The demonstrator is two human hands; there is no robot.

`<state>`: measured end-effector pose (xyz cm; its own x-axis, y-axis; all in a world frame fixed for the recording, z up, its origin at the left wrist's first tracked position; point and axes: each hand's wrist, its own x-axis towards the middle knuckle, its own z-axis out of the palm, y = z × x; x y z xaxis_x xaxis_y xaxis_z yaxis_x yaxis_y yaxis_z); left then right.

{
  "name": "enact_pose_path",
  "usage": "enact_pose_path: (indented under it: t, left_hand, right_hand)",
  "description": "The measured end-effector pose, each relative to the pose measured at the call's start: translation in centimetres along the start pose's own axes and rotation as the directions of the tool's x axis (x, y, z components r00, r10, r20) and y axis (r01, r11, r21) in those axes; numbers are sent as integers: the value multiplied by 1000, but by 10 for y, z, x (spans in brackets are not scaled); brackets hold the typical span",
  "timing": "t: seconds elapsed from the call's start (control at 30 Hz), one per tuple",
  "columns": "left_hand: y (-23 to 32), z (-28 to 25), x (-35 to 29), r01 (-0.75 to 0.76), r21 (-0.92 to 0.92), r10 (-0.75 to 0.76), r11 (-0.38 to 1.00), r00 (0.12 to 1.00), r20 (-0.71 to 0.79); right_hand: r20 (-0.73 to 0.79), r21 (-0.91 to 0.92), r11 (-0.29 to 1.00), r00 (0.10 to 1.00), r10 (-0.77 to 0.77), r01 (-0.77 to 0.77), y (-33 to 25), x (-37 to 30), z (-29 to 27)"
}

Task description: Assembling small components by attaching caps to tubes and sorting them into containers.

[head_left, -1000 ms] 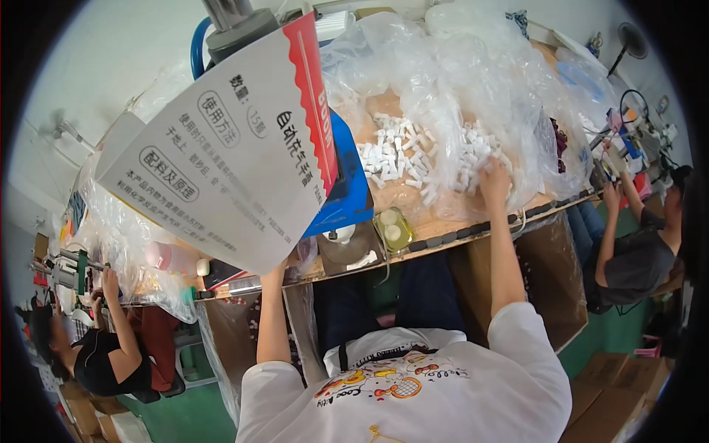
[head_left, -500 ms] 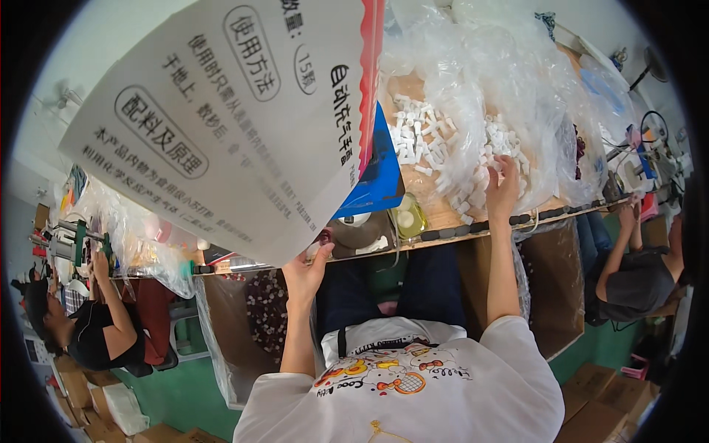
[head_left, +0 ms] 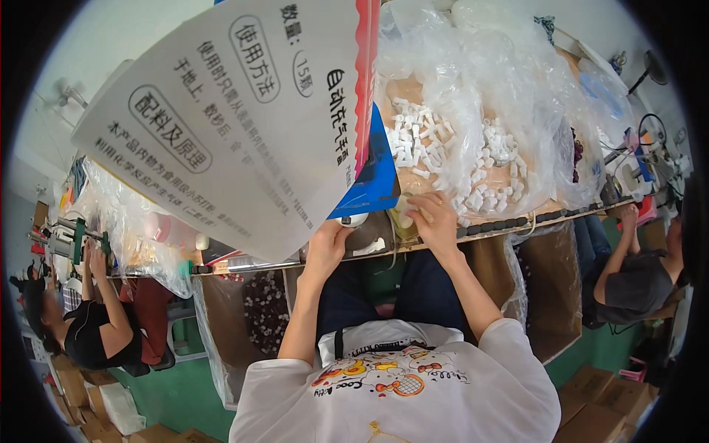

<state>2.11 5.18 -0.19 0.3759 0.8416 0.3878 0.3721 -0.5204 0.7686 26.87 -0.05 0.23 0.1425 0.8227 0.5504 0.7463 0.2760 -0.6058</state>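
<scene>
My left hand (head_left: pixel 326 249) is at the table's front edge, just under the big printed sheet. Its fingers are curled together, and what they hold, if anything, is hidden. Beside its thumb is a white round part (head_left: pixel 354 220). My right hand (head_left: pixel 437 225) reaches over a small clear container of yellowish liquid (head_left: pixel 405 227), with thumb and fingers brought together; I cannot make out what is between them. Beyond it, small white plastic pieces (head_left: pixel 417 140) lie in a loose heap, and more white pieces (head_left: pixel 493 159) lie farther right.
The large printed sheet (head_left: pixel 214 133) covers much of the upper left, with a blue panel (head_left: pixel 378 166) behind it. Clear plastic bags (head_left: pixel 473 59) spread over the table. Below the edge stand open cartons (head_left: pixel 550 288), one holding dark red and white pieces (head_left: pixel 266 310). People sit at both sides.
My right hand has left the white pieces and moved left and nearer, to the yellowish container. My left hand has shifted slightly right and away from me; the dark red bit at its fingertips no longer shows.
</scene>
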Motion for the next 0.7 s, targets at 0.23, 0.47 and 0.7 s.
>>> enact_pose_path:
  t: [0.23, 0.47, 0.7]
  left_hand:
    - [18, 8, -4, 35, -123, -44, 992, 996, -76]
    - [7, 18, -8, 162, -27, -165, 986, 976, -145]
    - [13, 23, -8, 54, -5, -54, 999, 969, -242]
  right_hand:
    - [66, 584, 766, 957, 284, -268, -55, 10, 33]
    - [-47, 159, 868, 881, -470, 471, -60, 12, 52]
    - [-117, 238, 910, 940, -320, 339, -69, 8, 55]
